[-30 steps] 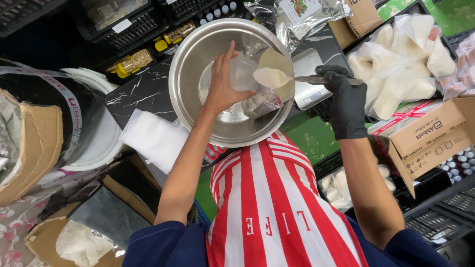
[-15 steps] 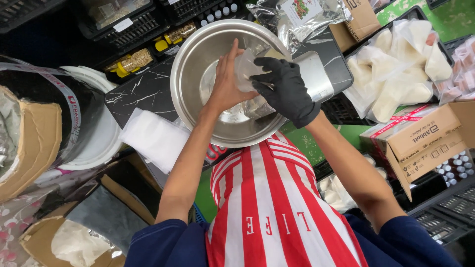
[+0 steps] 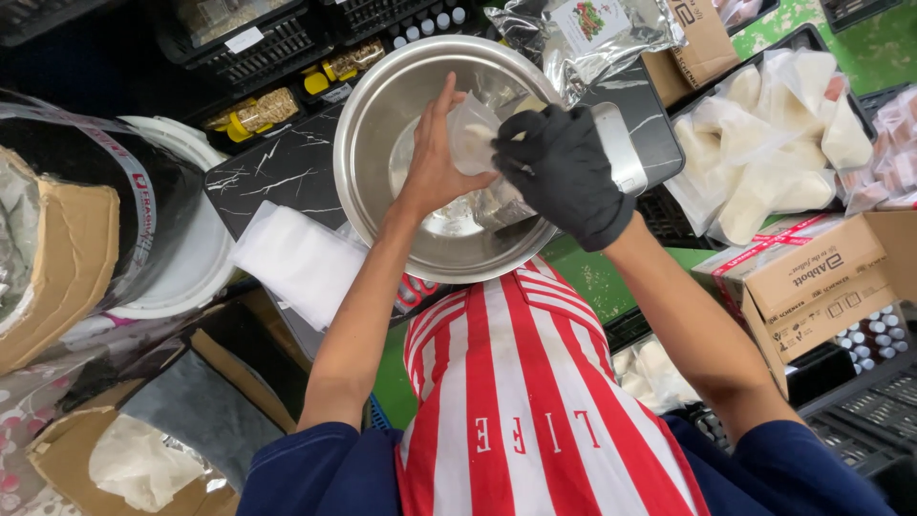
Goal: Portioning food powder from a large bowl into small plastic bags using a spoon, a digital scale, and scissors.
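Your bare left hand (image 3: 435,172) and black-gloved right hand (image 3: 564,172) both close around a small clear plastic bag (image 3: 475,143), held over the steel mixing bowl (image 3: 382,105). The bowl rests on a black marbled counter (image 3: 277,172). Filled white bags (image 3: 764,162) lie in a crate well to your right.

Head view | My gloved right hand (image 3: 564,172) — off beside the steel bowl (image 3: 382,115) a second ago — has crossed over the rim | it now closes on the clear bag (image 3: 475,139) that my left hand (image 3: 435,167) holds.
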